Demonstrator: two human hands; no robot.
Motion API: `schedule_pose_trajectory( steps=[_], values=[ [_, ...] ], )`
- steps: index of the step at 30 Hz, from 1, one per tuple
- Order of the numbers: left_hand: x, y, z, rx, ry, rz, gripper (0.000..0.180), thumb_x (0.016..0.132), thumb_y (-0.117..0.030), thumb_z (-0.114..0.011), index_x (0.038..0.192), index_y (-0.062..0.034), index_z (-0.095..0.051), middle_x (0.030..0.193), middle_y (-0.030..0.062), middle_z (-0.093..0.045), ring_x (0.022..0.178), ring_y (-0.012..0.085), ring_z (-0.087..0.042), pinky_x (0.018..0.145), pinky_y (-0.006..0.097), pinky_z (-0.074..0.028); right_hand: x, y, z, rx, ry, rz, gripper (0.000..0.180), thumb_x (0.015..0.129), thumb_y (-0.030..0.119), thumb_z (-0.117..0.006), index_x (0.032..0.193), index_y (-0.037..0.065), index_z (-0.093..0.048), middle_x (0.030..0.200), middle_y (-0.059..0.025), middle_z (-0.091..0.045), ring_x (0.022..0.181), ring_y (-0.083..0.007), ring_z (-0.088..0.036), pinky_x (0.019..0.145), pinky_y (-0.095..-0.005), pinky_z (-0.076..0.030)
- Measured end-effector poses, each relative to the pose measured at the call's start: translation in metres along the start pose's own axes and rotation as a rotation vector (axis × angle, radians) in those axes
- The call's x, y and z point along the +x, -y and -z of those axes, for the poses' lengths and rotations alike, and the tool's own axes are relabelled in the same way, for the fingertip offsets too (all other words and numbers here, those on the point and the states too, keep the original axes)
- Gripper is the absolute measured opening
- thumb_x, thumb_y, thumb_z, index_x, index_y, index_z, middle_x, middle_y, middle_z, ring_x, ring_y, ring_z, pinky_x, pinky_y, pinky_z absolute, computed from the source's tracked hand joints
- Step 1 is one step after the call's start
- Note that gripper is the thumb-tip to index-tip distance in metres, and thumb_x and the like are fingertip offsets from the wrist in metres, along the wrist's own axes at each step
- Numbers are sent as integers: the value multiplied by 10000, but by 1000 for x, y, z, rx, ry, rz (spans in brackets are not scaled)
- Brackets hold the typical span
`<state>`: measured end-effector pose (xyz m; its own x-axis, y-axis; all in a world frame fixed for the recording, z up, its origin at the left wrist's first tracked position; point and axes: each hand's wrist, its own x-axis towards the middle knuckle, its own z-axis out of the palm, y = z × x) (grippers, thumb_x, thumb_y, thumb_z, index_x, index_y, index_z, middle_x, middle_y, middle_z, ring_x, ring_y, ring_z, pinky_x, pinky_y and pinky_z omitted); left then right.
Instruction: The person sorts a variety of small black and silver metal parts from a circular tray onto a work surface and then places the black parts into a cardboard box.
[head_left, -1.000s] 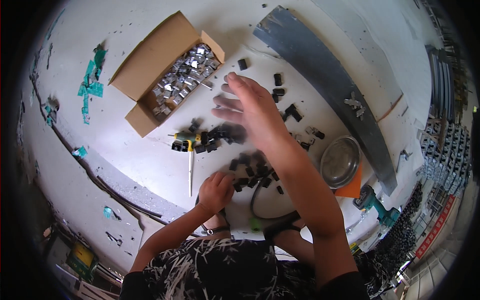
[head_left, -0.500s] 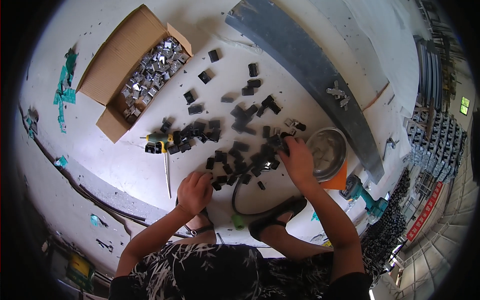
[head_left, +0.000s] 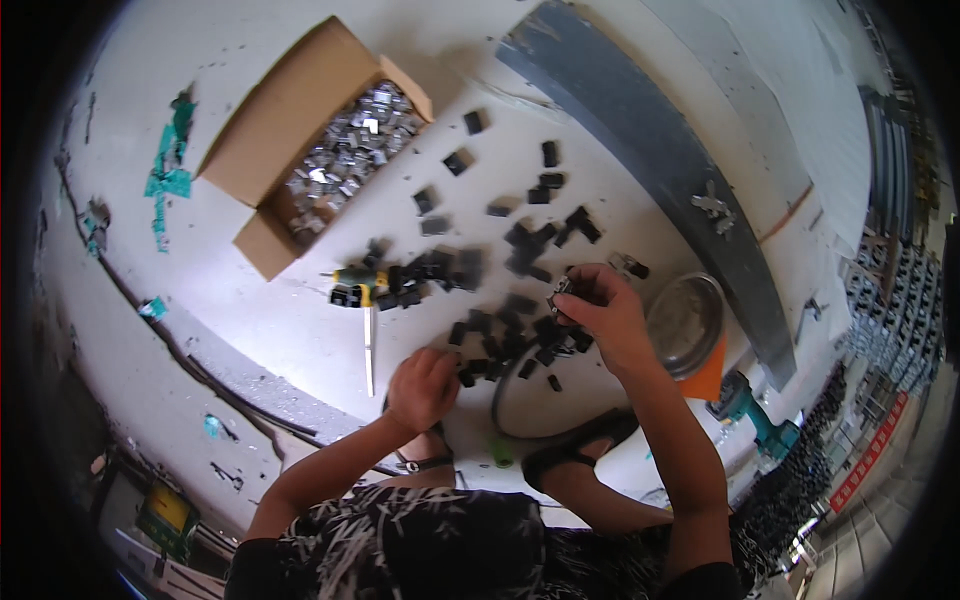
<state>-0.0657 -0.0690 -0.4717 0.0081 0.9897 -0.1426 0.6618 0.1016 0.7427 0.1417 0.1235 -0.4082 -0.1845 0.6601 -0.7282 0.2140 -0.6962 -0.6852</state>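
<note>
My left hand (head_left: 422, 388) is curled shut over the near edge of a scatter of small black pieces (head_left: 505, 325) on the white floor (head_left: 270, 330). My right hand (head_left: 603, 318) pinches a small metal clip (head_left: 560, 292), shiny and grey, at the scatter's right side. Just right of it sits a round metal bowl (head_left: 686, 320). Left lies a yellow-handled screwdriver (head_left: 368, 320). Farther off, a cardboard box (head_left: 290, 130) holds more silver clips.

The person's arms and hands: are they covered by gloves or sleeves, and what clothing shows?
Both the left hand and the right hand are bare, without gloves. The forearms are uncovered too. A dark short-sleeved shirt with pale streaky markings shows at the shoulders.
</note>
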Motion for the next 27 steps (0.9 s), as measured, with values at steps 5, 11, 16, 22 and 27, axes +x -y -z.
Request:
schedule_pose_trajectory(
  steps=[5,11,16,22,27],
  values=[
    [-3,8,-13,-10,-30,-60,252,765,-91,-669,1014,-87,-637,887,84,-578,828,287,-602,697,393,-511,23,68,-106,224,311,135,302,861,15,-705,1138,-27,-590,932,-71,-648,830,-132,-638,741,-272,-575],
    [-5,5,-6,-5,-67,-5,269,746,-26,-658,1004,-101,-644,876,86,-583,801,303,-614,672,409,-517,35,60,-66,-63,192,277,164,875,9,-681,1024,-46,-641,906,-63,-658,750,-104,-644,659,-233,-555],
    [-1,5,-2,-8,-76,-26,268,747,-19,-659,1005,-86,-644,920,97,-613,808,310,-627,678,404,-523,11,-1,42,-838,-105,328,246,806,72,-710,1035,5,-650,897,-143,-661,760,-254,-662,704,-361,-531],
    [2,3,-6,-1,-55,-36,262,750,0,-649,1002,-74,-648,906,103,-615,802,314,-628,674,403,-524,-1,-37,40,-1058,-181,316,342,766,172,-761,1064,58,-639,948,-170,-629,904,-377,-629,777,-449,-514],
    [3,1,-6,5,-59,-48,266,747,8,-649,1002,-65,-648,901,105,-615,793,316,-627,669,401,-523,5,-46,21,-1050,-307,400,388,753,184,-777,1094,75,-627,973,-152,-611,911,-384,-621,763,-450,-513]
  ],
)
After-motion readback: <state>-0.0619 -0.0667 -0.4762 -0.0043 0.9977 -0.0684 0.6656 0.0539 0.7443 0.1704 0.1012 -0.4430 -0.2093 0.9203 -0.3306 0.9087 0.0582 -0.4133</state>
